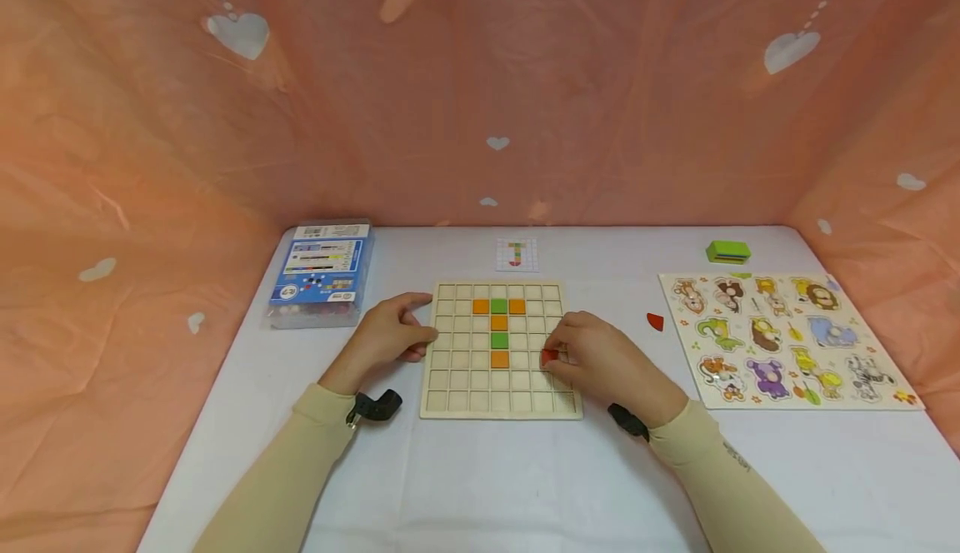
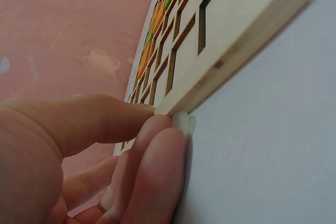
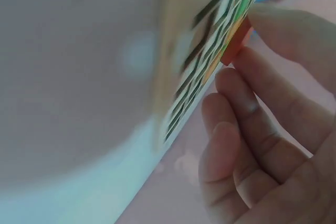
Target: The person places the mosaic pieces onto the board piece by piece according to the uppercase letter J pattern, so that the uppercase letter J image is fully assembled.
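A pale wooden grid board (image 1: 460, 379) lies on the table, with orange tiles (image 1: 500, 359) and green tiles (image 1: 499, 340) set in a T-like pattern. At its left edge, my left hand (image 1: 384, 332) holds the rim between thumb (image 2: 105, 121) and fingers. Over the board's right side, my right hand (image 1: 600, 359) pinches a small red tile (image 1: 550, 356) between thumb and fingertips. Close up in the right wrist view, that red tile (image 3: 238, 43) is partly covered by the fingers, so its full outline is hidden.
Behind the board lies a pattern card (image 1: 517, 255). A red quarter-round piece (image 1: 656, 321) rests to the right, beside an animal puzzle board (image 1: 791, 341). A green block (image 1: 727, 251) stands at the back right, a clear box with a blue label (image 1: 322, 274) at the left.
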### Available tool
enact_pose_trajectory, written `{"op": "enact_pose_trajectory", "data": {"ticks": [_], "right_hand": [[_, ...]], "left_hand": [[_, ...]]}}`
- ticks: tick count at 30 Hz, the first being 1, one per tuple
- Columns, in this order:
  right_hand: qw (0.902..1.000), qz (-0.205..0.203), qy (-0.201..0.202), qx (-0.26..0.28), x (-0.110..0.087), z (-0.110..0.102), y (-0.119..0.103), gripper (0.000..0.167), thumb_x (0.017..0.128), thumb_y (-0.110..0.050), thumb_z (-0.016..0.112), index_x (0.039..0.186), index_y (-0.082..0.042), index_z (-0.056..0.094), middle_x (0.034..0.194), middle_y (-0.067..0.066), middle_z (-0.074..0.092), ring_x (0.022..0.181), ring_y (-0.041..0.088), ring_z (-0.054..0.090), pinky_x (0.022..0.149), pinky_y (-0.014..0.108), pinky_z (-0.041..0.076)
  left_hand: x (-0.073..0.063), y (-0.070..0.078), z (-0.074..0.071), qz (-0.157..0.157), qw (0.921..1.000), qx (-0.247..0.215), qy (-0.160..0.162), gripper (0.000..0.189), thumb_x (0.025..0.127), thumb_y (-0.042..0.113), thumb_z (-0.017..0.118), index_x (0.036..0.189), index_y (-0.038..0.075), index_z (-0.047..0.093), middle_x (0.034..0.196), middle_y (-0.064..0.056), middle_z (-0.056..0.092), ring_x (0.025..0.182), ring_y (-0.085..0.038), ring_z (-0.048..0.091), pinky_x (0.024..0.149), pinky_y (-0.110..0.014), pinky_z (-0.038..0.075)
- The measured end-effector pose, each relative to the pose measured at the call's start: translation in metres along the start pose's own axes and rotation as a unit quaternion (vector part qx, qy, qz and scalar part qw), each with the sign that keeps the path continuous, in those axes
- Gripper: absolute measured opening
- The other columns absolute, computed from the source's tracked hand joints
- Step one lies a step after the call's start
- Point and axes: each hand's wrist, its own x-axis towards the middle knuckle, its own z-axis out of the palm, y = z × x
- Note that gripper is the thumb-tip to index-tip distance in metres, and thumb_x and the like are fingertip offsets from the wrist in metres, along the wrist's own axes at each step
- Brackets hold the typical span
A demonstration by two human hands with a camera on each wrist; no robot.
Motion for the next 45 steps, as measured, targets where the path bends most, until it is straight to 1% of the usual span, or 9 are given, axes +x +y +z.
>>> {"op": "enact_pose_trajectory", "data": {"ticks": [4, 8, 13, 17, 21, 25, 30, 39, 45], "right_hand": [[0.9998, -0.019, -0.003, 0.007, 0.012, 0.006, -0.014, 0.006, 0.091, -0.019, 0.085, 0.092, -0.018, 0.08, 0.094, -0.006, 0.068, 0.094, 0.012, 0.06, 0.082, 0.029, 0.059], [0.9991, -0.041, -0.007, 0.013, 0.019, 0.011, -0.027, 0.005, 0.091, -0.018, 0.085, 0.093, -0.016, 0.081, 0.093, -0.006, 0.067, 0.093, 0.012, 0.061, 0.081, 0.027, 0.059], [0.9988, -0.041, -0.021, 0.015, 0.021, 0.018, -0.039, 0.007, 0.093, -0.022, 0.085, 0.092, -0.018, 0.08, 0.092, -0.007, 0.064, 0.092, 0.01, 0.058, 0.078, 0.025, 0.057], [0.9988, -0.041, -0.026, 0.011, 0.021, 0.024, -0.045, 0.006, 0.093, -0.022, 0.084, 0.09, -0.02, 0.08, 0.09, -0.009, 0.063, 0.089, 0.009, 0.056, 0.076, 0.024, 0.055], [0.9983, -0.052, -0.027, 0.004, 0.021, 0.029, -0.05, 0.005, 0.092, -0.018, 0.083, 0.09, -0.02, 0.079, 0.089, -0.009, 0.063, 0.091, 0.011, 0.058, 0.076, 0.025, 0.056], [0.9977, -0.064, -0.022, -0.009, 0.022, 0.032, -0.053, 0.004, 0.092, -0.017, 0.083, 0.09, -0.016, 0.079, 0.09, -0.007, 0.064, 0.093, 0.014, 0.06, 0.078, 0.027, 0.058], [0.9968, -0.077, -0.011, -0.021, 0.023, 0.032, -0.055, 0.005, 0.091, -0.016, 0.083, 0.089, -0.016, 0.079, 0.088, -0.007, 0.064, 0.09, 0.015, 0.059, 0.077, 0.027, 0.057], [0.9957, -0.086, -0.002, -0.035, 0.022, 0.033, -0.056, 0.005, 0.09, -0.014, 0.085, 0.09, -0.015, 0.079, 0.088, -0.005, 0.065, 0.088, 0.014, 0.06, 0.076, 0.027, 0.057], [0.9958, -0.084, -0.002, -0.035, 0.023, 0.033, -0.054, 0.006, 0.089, -0.014, 0.085, 0.089, -0.016, 0.079, 0.088, -0.005, 0.065, 0.089, 0.014, 0.06, 0.076, 0.027, 0.058]], "left_hand": [[-0.001, 0.001, 0.001, -0.002, 1.0, -0.001, 0.001, 0.07, 0.094, 0.01, 0.082, 0.157, 0.013, 0.054, 0.089, -0.01, 0.069, 0.069, -0.016, 0.071, 0.068, -0.029, 0.067], [0.0, 0.001, 0.002, 0.003, 1.0, 0.003, 0.0, 0.069, 0.094, 0.01, 0.081, 0.157, 0.013, 0.053, 0.089, -0.01, 0.069, 0.069, -0.015, 0.07, 0.068, -0.029, 0.067], [0.0, 0.002, 0.003, 0.002, 1.0, 0.004, 0.001, 0.069, 0.094, 0.011, 0.081, 0.157, 0.014, 0.054, 0.089, -0.01, 0.069, 0.069, -0.015, 0.07, 0.068, -0.028, 0.067], [0.0, 0.002, 0.004, -0.002, 1.0, 0.003, 0.001, 0.069, 0.094, 0.011, 0.082, 0.157, 0.014, 0.054, 0.089, -0.01, 0.069, 0.069, -0.016, 0.07, 0.068, -0.029, 0.067], [-0.001, 0.001, 0.004, -0.006, 1.0, 0.002, 0.003, 0.07, 0.094, 0.011, 0.082, 0.157, 0.013, 0.054, 0.089, -0.011, 0.069, 0.069, -0.017, 0.07, 0.068, -0.029, 0.067], [-0.003, 0.0, 0.002, -0.005, 1.0, 0.004, 0.002, 0.07, 0.094, 0.01, 0.081, 0.158, 0.012, 0.053, 0.089, -0.011, 0.069, 0.069, -0.017, 0.07, 0.068, -0.03, 0.067], [-0.002, 0.0, 0.0, -0.002, 1.0, 0.003, 0.003, 0.069, 0.095, 0.01, 0.081, 0.158, 0.011, 0.053, 0.087, -0.01, 0.069, 0.067, -0.016, 0.071, 0.067, -0.029, 0.067], [-0.001, 0.001, -0.001, 0.004, 1.0, -0.001, 0.001, 0.069, 0.094, 0.009, 0.081, 0.157, 0.011, 0.053, 0.086, -0.01, 0.069, 0.066, -0.016, 0.07, 0.066, -0.029, 0.067], [-0.001, 0.001, 0.0, 0.004, 1.0, 0.003, -0.001, 0.069, 0.095, 0.011, 0.081, 0.158, 0.011, 0.053, 0.086, -0.01, 0.069, 0.066, -0.015, 0.07, 0.066, -0.028, 0.067]]}}
